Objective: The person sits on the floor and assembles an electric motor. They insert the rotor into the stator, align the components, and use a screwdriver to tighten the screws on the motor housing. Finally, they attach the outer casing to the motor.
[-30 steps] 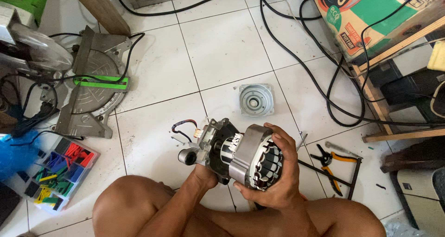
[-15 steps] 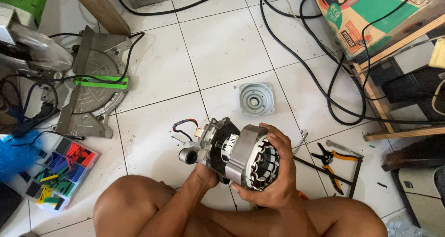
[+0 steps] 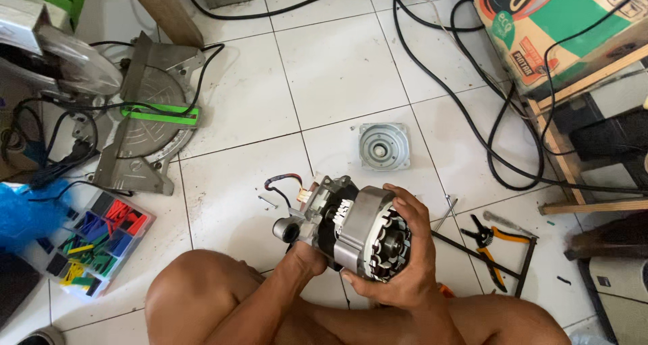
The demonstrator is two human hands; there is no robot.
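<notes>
Clearly, both hands carry an electric motor (image 3: pixel 344 230) just above the knees, near the bottom centre of the view. The right hand (image 3: pixel 405 264) wraps around the open end, fingers curled over the silver housing, so the dark slotted core faces up toward the person. The left hand (image 3: pixel 305 259) closes on the narrower back part from below, probably to keep the heavy body steady while it is turned. Red and black wires (image 3: pixel 282 183) stick out at about 10 o'clock from the motor. A square metal end cover (image 3: pixel 384 146) with a round bearing seat lies flat on the white tiled floor (image 3: pixel 337 68) at 12 o'clock, well apart. Orange-handled pliers (image 3: pixel 496 240) rest at 3 o'clock, and a plastic box of coloured tubing pieces (image 3: pixel 94 240) sits at 9 o'clock.
</notes>
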